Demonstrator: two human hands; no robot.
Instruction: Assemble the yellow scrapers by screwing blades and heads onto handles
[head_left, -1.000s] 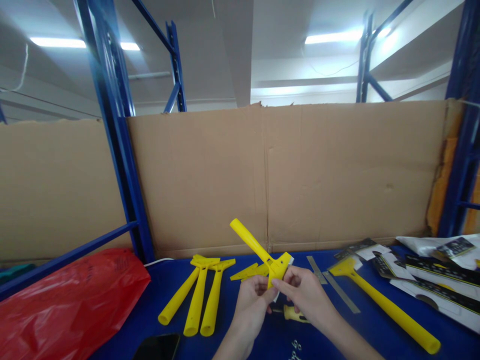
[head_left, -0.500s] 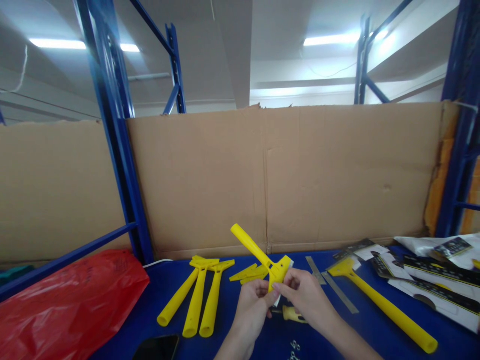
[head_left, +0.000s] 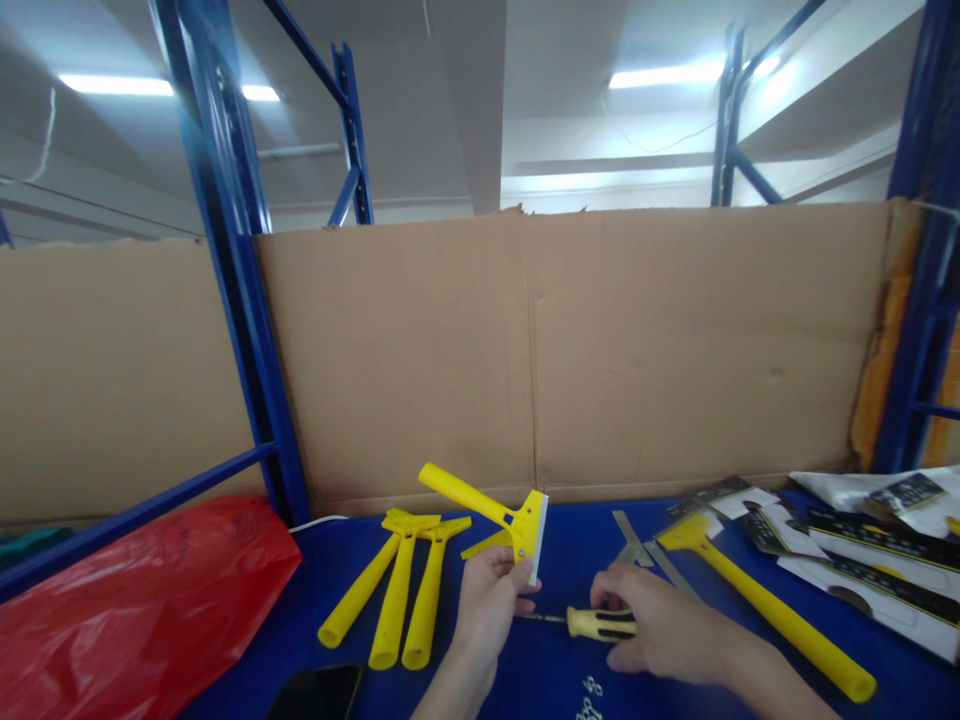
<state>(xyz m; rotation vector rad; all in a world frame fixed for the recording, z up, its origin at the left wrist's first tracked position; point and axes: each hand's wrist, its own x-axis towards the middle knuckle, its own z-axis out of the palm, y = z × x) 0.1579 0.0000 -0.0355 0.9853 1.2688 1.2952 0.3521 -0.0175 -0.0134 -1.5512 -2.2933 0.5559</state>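
In our left hand [head_left: 486,605] we hold a yellow scraper [head_left: 527,525] by the lower end of its head, thumb and fingers closed on it. The scraper is raised above the blue tabletop [head_left: 532,685], its handle slanting up to the left, a pale strip [head_left: 542,535] along the head's right edge. Our right hand [head_left: 664,622] is half open around the handle end of a screwdriver [head_left: 589,624] — fingers above, thumb below — and we cannot tell whether they grip it. The screwdriver lies on the tabletop, its shaft pointing toward our left hand.

To the left we have three yellow handles [head_left: 394,610] side by side, and a flat yellow piece [head_left: 487,544] partly hidden behind the held scraper. Beyond our right hand lie thin metal strips [head_left: 632,537], with another long yellow scraper [head_left: 780,607] to their right — just beside the printed packaging [head_left: 885,560]. Small shiny pieces [head_left: 590,688] lie nearest us.
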